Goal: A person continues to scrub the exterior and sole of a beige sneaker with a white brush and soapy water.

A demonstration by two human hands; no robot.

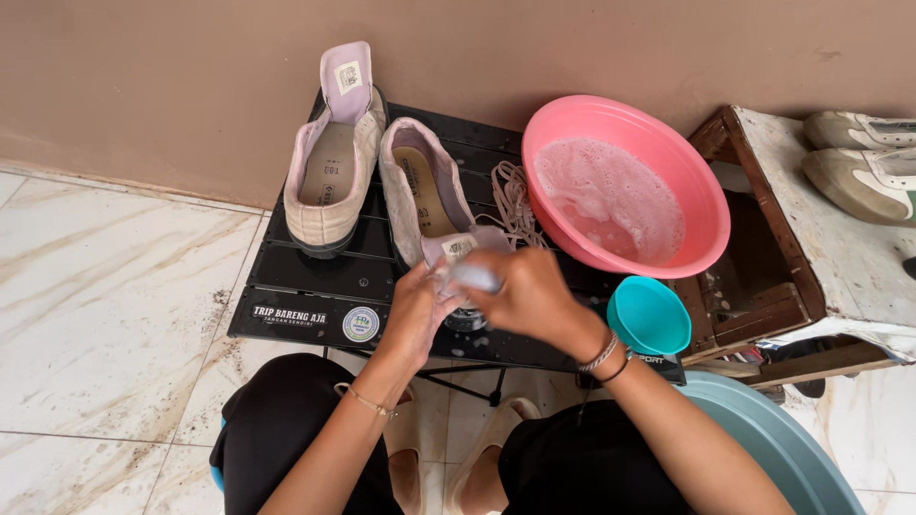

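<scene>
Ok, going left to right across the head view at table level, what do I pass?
Upright pale shoe → second shoe lying on its side → loose laces → pink basin of soapy water → wooden crate → pair of shoes on top at the far right.

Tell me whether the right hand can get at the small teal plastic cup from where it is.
Probably yes: the right hand is on the brush handle, and the small teal plastic cup stands open beside that wrist with nothing between them.
</scene>
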